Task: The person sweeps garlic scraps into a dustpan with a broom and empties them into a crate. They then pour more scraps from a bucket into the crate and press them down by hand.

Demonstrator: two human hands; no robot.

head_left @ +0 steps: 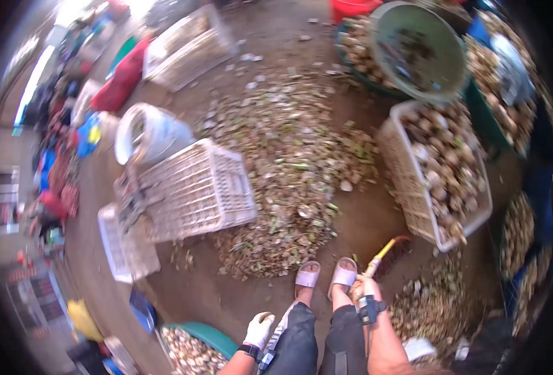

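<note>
My right hand (365, 288) is wrapped round the pale handle of a broom (383, 255). The broom has a yellow section and dark reddish bristles, which reach toward the floor beside my right sandal (344, 272). By my left knee, my left hand (259, 329) wears a white glove, its fingers curled in. Whether anything is inside them is hidden. Below and left of that hand, a green basin (211, 337) holds what look like garlic bulbs (189, 351). In front of my feet spreads a large heap of garlic trimmings (289, 181); a smaller heap (429, 309) lies to my right.
A white crate (404, 181) full of bulbs stands at right, below a large green tub (421, 50). Left of the heap are a tipped white crate (195, 190), a white bucket (154, 134) and a red sack (121, 76). More bulb-filled containers line the right edge.
</note>
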